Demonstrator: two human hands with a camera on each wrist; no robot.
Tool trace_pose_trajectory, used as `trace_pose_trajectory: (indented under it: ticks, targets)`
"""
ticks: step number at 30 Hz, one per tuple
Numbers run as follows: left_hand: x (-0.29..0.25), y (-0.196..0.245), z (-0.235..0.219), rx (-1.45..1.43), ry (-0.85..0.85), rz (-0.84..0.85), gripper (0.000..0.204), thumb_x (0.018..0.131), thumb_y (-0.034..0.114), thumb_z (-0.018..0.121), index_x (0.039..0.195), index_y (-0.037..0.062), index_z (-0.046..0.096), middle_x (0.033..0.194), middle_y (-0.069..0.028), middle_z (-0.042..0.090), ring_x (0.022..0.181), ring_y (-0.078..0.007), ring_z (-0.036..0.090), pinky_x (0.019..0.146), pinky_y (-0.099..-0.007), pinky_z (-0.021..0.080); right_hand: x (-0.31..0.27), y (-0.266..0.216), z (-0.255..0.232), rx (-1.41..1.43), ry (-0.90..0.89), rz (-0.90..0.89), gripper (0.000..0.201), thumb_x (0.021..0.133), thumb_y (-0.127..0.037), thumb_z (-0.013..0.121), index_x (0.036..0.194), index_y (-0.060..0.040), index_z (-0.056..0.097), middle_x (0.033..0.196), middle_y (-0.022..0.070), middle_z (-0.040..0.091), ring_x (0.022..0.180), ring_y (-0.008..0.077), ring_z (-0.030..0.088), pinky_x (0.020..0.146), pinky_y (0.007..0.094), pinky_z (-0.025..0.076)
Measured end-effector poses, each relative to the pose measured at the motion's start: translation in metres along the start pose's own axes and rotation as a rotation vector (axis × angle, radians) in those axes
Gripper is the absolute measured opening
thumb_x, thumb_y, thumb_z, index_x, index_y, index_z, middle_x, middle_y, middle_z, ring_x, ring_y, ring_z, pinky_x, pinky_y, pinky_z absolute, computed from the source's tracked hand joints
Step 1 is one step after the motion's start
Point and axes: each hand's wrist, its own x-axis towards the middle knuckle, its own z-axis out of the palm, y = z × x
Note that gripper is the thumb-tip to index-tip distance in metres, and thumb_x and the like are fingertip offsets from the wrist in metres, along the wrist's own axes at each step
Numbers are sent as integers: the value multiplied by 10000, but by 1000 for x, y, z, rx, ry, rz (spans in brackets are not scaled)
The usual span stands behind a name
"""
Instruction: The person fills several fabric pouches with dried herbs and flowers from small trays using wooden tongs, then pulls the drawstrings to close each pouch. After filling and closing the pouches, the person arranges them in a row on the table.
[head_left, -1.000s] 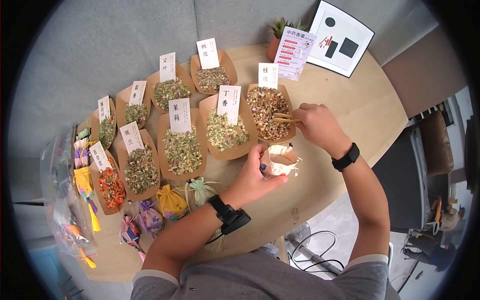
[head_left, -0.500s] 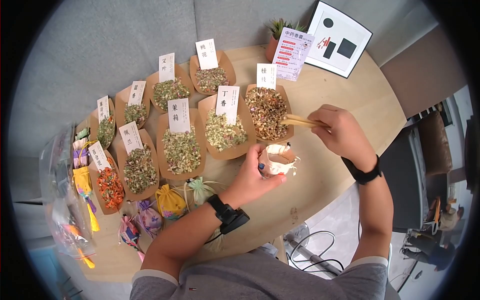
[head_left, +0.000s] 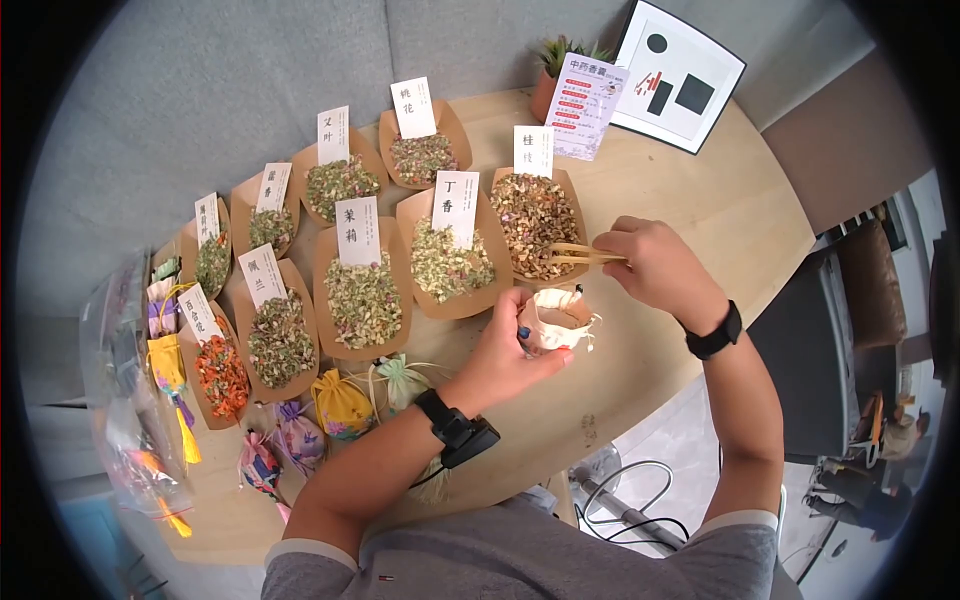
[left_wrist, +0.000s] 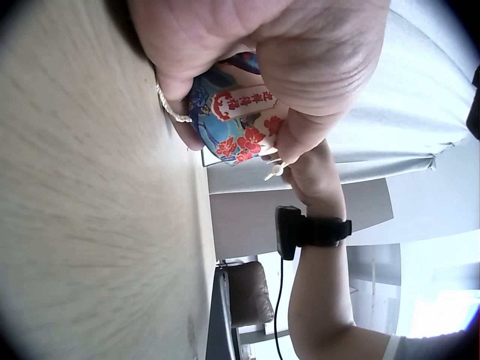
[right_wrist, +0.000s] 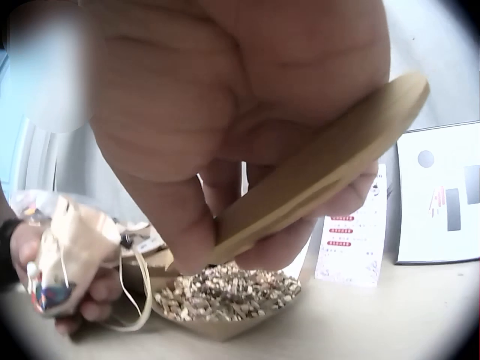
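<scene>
My left hand (head_left: 500, 352) grips a small drawstring pouch (head_left: 556, 322) with its cream mouth spread open. Blue cloth with red flowers and a label shows on the pouch (left_wrist: 240, 124) in the left wrist view. Between thumb and fingers, my right hand (head_left: 655, 265) pinches wooden tongs (right_wrist: 322, 165). Their tips reach into the chopped brown herbs (head_left: 535, 215) at the near right part of a kraft paper tray (right_wrist: 221, 330). The pouch is held just in front of that tray.
Several more labelled paper trays of dried herbs stand to the left, the nearest holding pale green bits (head_left: 450, 265). Finished-looking pouches, one yellow (head_left: 342, 405), lie along the front. A printed card (head_left: 590, 105), potted plant (head_left: 550, 85) and framed picture (head_left: 680, 75) stand behind.
The right hand drew the tongs up and back to the right from the herbs, then lowered them into the same tray again. The left hand and pouch stay nearly still.
</scene>
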Motion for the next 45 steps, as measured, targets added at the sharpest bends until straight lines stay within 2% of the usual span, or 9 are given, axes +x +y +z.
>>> trace_pose_trajectory:
  ticks: [6, 13, 20, 23, 26, 31, 34, 40, 45]
  targets:
    - [-1, -1, 0, 23, -2, 11, 805, 790, 237, 870, 1356, -29, 363, 1160, -105, 561, 984, -132, 558, 821, -312, 514, 12, 7, 28, -145, 92, -80, 236, 746, -18, 737, 981, -34, 715, 841, 121, 644, 805, 335, 652, 732, 448, 520]
    - [-1, 1, 2, -35, 1, 12, 787, 793, 230, 866, 1345, -29, 368, 1171, -109, 559, 991, -137, 563, 834, -316, 515, 9, 4, 8, -53, 121, -62, 215, 763, 18, 708, 976, -14, 702, 866, 129, 661, 796, 341, 651, 696, 433, 519]
    - [-1, -2, 1, 2, 7, 17, 810, 781, 227, 875, 1352, -32, 362, 1171, -109, 556, 990, -134, 559, 826, -316, 516, -20, -28, -57, 271, -10, 72, 225, 768, 38, 728, 990, 4, 705, 858, 139, 662, 787, 314, 652, 690, 398, 517]
    - [-1, 1, 1, 2, 3, -18, 818, 777, 229, 878, 1355, -33, 361, 1171, -111, 555, 992, -134, 556, 821, -316, 516, -29, -32, -64, 328, -84, 24, 259, 762, 55, 736, 1015, 8, 715, 877, 126, 669, 789, 294, 652, 696, 380, 517]
    - [-1, -1, 1, -13, -4, -22, 820, 777, 229, 881, 1355, -31, 360, 1171, -111, 555, 980, -134, 559, 816, -310, 516, -30, -33, -61, 400, -171, 99, 266, 763, 58, 761, 1023, 28, 713, 887, 113, 664, 771, 257, 639, 683, 362, 503]
    - [-1, 0, 0, 26, -10, -2, 809, 784, 214, 877, 1356, -27, 357, 1172, -109, 559, 967, -134, 569, 819, -306, 517, -11, -15, -32, 152, -8, 70, 249, 770, -5, 743, 1019, -11, 731, 890, 120, 677, 812, 321, 660, 712, 398, 530]
    - [0, 4, 2, -24, -11, 24, 796, 790, 218, 872, 1350, -27, 362, 1175, -116, 561, 989, -134, 569, 829, -314, 518, -2, -2, -7, 18, -22, -45, 287, 743, 20, 763, 1025, -6, 718, 877, 116, 653, 808, 320, 651, 706, 402, 518]
    - [-1, -1, -1, 65, -15, 23, 777, 795, 207, 867, 1340, -26, 364, 1173, -119, 566, 1003, -140, 581, 843, -316, 521, 4, 1, 25, -169, 88, -75, 248, 770, -49, 744, 1016, -61, 720, 896, 84, 646, 836, 293, 642, 783, 411, 490]
    - [-1, 1, 0, 29, -14, 6, 778, 793, 216, 868, 1337, -25, 367, 1174, -119, 567, 1000, -143, 578, 841, -317, 520, 8, 7, 33, -174, 110, -86, 135, 807, -68, 708, 942, -65, 723, 860, 73, 626, 836, 283, 636, 756, 406, 471]
